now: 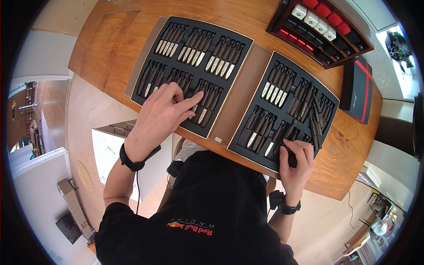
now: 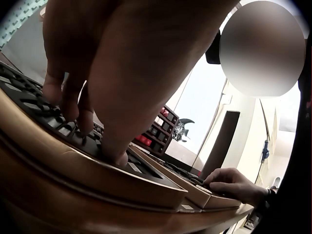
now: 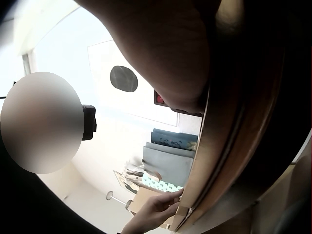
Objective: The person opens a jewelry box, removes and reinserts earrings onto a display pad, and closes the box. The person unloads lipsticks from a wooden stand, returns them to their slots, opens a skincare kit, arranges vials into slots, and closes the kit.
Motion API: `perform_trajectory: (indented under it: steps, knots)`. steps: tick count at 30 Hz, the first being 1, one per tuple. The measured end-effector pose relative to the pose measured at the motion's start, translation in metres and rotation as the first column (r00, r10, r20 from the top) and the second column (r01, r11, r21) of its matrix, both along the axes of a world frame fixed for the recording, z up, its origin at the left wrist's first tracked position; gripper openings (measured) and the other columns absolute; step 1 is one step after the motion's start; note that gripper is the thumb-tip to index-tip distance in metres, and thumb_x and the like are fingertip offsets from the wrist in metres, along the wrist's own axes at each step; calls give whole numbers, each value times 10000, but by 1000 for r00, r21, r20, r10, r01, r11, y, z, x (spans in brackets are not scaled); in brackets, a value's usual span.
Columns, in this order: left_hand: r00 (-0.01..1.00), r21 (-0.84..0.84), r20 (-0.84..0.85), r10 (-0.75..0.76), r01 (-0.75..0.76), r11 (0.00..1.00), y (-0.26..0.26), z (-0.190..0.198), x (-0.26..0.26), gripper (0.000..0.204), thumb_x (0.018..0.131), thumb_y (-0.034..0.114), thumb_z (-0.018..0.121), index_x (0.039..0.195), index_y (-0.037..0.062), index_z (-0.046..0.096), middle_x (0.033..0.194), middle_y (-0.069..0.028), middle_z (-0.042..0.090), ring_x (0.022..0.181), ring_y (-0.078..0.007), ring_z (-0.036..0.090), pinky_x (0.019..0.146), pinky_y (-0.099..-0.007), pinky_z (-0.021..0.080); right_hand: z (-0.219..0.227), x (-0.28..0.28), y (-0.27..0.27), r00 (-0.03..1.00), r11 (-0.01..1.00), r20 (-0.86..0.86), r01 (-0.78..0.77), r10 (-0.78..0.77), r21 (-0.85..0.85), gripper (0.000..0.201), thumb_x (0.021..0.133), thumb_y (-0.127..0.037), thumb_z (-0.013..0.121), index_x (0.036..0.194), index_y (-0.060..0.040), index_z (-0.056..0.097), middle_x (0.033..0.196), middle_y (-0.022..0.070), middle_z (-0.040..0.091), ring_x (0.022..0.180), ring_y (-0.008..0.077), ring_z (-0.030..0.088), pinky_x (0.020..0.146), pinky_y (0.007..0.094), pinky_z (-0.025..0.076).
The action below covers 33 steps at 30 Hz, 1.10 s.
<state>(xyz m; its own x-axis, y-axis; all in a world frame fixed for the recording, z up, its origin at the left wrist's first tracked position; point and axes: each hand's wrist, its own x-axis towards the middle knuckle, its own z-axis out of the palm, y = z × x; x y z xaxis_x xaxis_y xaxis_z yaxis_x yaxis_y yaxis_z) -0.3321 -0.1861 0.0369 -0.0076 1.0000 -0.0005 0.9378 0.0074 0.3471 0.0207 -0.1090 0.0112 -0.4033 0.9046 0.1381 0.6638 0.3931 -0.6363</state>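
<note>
A two-part case holds rows of slim dark pieces with pale, blade-shaped ends, in a left tray (image 1: 221, 33) and a right tray (image 1: 276, 55). My left hand (image 1: 161, 108) spreads its fingers over the near rows of the left tray, index finger reaching to a slim dark piece (image 1: 205, 110). In the left wrist view, the left hand's fingertips (image 2: 85, 122) point down among the pieces, with the thumb lower by the tray's edge. My right hand (image 1: 298, 163) bends thumb and index finger toward each other at the right tray's near row; I cannot tell whether they pinch a piece.
Several dark pieces (image 1: 316, 119) lie loosely across the right tray's far side. Behind stands a wooden rack (image 1: 320, 31) with red and white key-like blocks. A black box with a red ribbon (image 1: 360, 88) lies at the right on the wooden table (image 1: 95, 57). Wrist cables hang below.
</note>
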Motion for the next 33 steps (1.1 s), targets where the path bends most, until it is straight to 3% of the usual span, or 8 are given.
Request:
perform_trajectory:
  steps: [5,8,11,12,17,25,28,33]
  knots:
    - [992,-49,-108,-71,66,997,9,13,1,480,812,139,857,1287,143,787,928,-72,541,889,-257,576,791,-383,501,2,-2,2,1000,999,1,-17,17,32,230,847,-19,835,1067,-69,792,1014,91,669,945,277,642,834,391,522]
    - [995,-115,20,-94,96,989,18,15,-10,444,805,146,861,1243,115,792,946,-72,563,905,-267,585,801,-389,491,2,-2,2,999,999,-36,-9,11,38,271,831,-7,829,1088,-81,788,1013,92,673,936,287,644,830,393,522]
    - [992,3,-59,-112,112,994,25,17,4,392,803,144,865,1183,84,788,956,-68,577,901,-268,589,790,-389,487,-1,0,2,997,998,-62,-33,36,50,317,835,29,791,1129,-87,770,1015,84,675,916,281,634,822,391,510]
    - [995,69,5,-104,104,992,27,17,18,342,795,137,873,1117,71,780,960,-66,584,891,-272,594,788,-391,486,-1,1,2,998,999,-55,-24,27,47,317,835,29,791,1129,-87,770,1015,84,675,916,281,634,822,391,510]
    - [935,173,286,-212,167,971,38,5,101,378,785,178,891,1127,77,765,959,-54,572,856,-245,591,793,-378,480,-3,2,2,997,998,-63,-35,39,53,329,843,19,790,1153,-90,770,1020,79,663,917,273,623,818,390,501]
    - [963,185,112,-245,222,957,48,-6,140,464,812,180,877,1235,49,737,989,-53,539,916,-225,574,776,-370,471,-1,-2,-4,997,1000,79,-8,6,26,401,841,-83,854,1234,-137,795,1142,56,614,949,228,593,809,353,497]
    - [956,175,176,-235,204,963,47,-4,140,453,804,171,882,1215,44,741,988,-53,546,905,-231,577,781,-380,476,-2,0,-4,999,999,40,-12,10,38,363,826,-91,860,1183,-132,805,1150,60,632,973,246,599,824,367,503]
    - [979,199,184,-88,51,979,43,-10,122,412,790,159,891,1166,64,752,998,-57,565,868,-239,575,791,-388,482,1,2,1,993,988,41,-112,108,103,303,786,-93,870,1078,-121,799,1150,57,677,1010,278,612,851,396,508]
